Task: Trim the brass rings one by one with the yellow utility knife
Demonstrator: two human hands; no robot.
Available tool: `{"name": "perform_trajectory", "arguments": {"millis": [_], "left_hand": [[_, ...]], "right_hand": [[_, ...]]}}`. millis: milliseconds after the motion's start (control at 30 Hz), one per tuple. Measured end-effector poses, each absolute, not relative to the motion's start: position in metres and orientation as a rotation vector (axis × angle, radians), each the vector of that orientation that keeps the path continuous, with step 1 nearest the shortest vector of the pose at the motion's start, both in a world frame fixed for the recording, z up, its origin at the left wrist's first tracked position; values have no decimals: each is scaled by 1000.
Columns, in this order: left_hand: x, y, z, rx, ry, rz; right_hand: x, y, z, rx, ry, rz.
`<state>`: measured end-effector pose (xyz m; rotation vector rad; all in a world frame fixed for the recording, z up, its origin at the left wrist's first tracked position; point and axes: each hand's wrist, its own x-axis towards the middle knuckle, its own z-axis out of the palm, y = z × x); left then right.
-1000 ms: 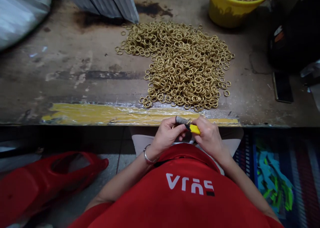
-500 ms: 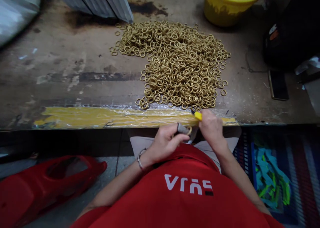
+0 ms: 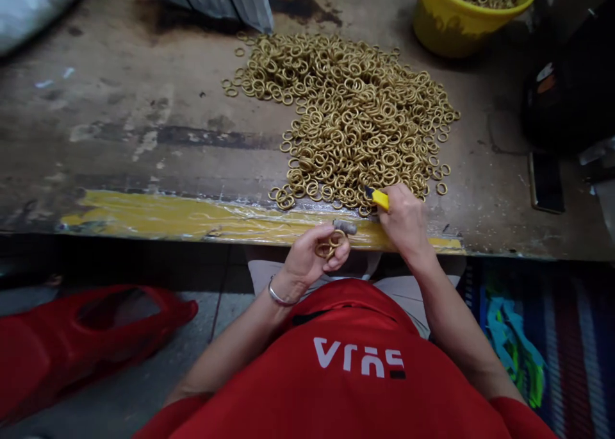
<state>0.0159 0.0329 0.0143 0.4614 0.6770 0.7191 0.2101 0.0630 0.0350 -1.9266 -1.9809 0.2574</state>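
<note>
A large heap of brass rings (image 3: 355, 118) lies spread on the worn workbench (image 3: 144, 138). My right hand (image 3: 406, 221) is closed round a small yellow-handled tool (image 3: 377, 197) and rests at the near edge of the heap. My left hand (image 3: 312, 256) hovers just below the bench's front edge, fingers curled around a few brass rings (image 3: 329, 247), with a grey wrapped fingertip (image 3: 344, 227) sticking out. A metal bangle (image 3: 278, 295) sits on that wrist.
A yellow bucket (image 3: 461, 22) filled with rings stands at the back right. A dark phone (image 3: 545, 182) lies at the right, by a black object (image 3: 571, 93). Yellow tape (image 3: 168, 215) covers the front edge. A red plastic piece (image 3: 81, 336) lies on the floor at left.
My right hand left my left hand and reached forward with the yellow tool to the near edge of the heap. My left hand turned, and the rings it holds came into sight.
</note>
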Motion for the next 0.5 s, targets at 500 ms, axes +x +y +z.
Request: {"name": "perform_trajectory", "arguments": {"millis": [500], "left_hand": [[27, 25, 34, 625, 718, 765]], "right_hand": [[201, 12, 35, -1367, -1323, 1259]]}}
